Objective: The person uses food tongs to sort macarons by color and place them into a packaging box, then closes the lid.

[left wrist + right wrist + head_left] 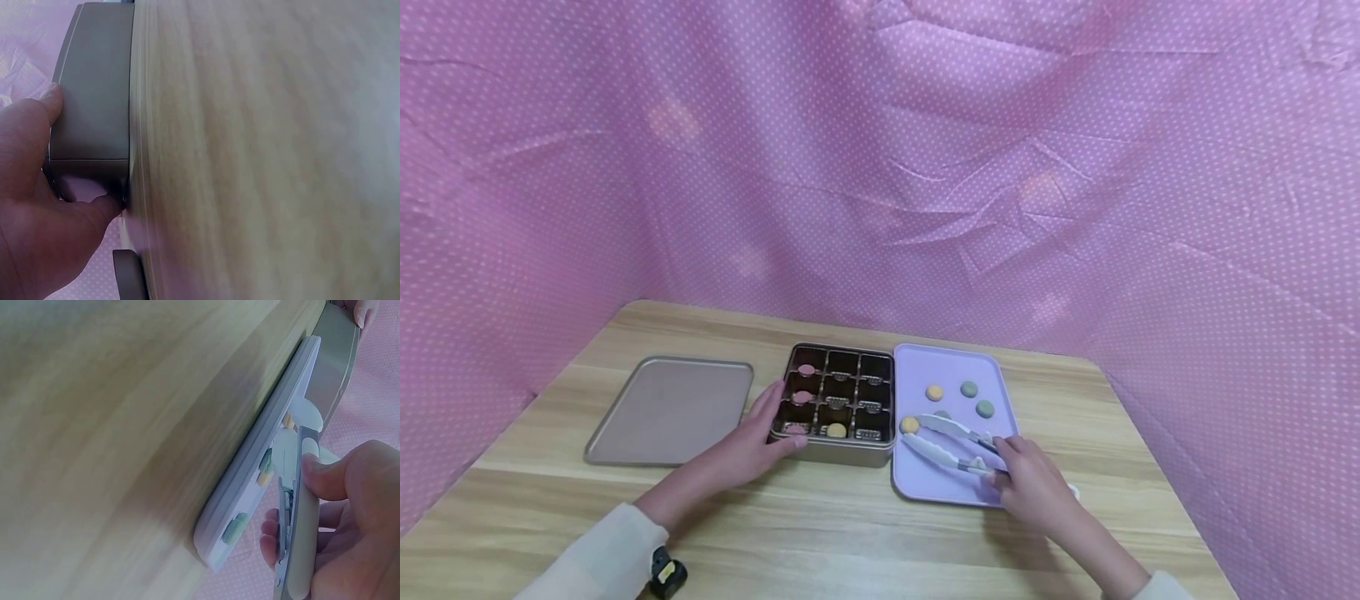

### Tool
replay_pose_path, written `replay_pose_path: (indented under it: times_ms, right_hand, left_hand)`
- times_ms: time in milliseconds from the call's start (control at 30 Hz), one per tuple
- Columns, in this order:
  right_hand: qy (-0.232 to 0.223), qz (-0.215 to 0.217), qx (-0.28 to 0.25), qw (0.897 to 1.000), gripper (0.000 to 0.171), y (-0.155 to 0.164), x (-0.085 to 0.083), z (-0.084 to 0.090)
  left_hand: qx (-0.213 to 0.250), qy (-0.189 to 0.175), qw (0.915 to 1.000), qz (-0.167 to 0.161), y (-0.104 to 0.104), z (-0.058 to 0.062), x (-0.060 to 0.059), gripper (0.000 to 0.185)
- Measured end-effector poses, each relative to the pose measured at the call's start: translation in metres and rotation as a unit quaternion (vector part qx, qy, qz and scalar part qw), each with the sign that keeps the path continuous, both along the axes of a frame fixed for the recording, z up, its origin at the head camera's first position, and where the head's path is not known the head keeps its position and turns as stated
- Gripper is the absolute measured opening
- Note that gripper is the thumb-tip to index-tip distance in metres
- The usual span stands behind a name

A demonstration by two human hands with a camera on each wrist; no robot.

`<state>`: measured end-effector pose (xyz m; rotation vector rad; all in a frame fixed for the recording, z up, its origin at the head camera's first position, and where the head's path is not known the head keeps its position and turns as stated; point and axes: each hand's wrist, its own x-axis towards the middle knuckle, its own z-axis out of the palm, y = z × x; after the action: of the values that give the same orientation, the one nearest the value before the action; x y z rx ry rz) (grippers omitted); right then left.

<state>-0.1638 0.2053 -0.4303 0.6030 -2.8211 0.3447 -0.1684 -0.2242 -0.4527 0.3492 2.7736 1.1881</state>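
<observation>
While my left hand [752, 446] braces the near left corner of the tin [838, 454] on the tabletop [820, 533], thumb on its front wall and fingers laid straight along its side, it feels stiff and weighty enough to stay put. My right hand [1030, 483] grips the tongs [943, 442] at their hinged end over the tray [951, 367]; they seem light, springy and a bit slick. Their long axis points up-left, tips parted beside a yellow cookie [909, 425], probably crumbly, best pinched gently by its edges.
</observation>
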Motion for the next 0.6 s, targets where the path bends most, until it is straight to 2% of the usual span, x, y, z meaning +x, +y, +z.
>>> replay_pose_path:
  times_ms: [600]
  right_hand:
    - [0.002,-0.01,0.005,1.0,0.049,0.0023,0.003,-0.0042]
  left_hand:
    - [0.001,0.007,1.0,0.001,0.0017,-0.0019,0.0006,0.109]
